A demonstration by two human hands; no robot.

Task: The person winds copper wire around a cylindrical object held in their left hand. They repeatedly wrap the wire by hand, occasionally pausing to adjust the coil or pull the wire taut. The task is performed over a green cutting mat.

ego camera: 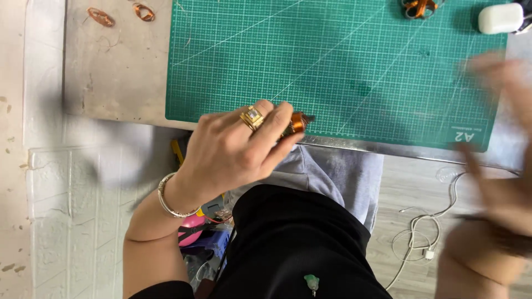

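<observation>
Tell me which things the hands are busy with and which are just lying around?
In use:
left hand, gripping a small copper-wound part
green cutting mat, under it
right hand, blurred, holding nothing I can make out

Lying about:
two copper wire coils on the bare table
orange-handled tool
white case
white cable on the floor

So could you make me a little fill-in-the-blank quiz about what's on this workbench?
1. The left hand grips a small copper-wound part at the near edge of the ____ cutting mat.
2. Its finger wears a ____ ring.
3. The wrist carries a silver ____.
4. The right hand looks ____ in the picture.

Missing words: green; gold; bracelet; blurred
</observation>
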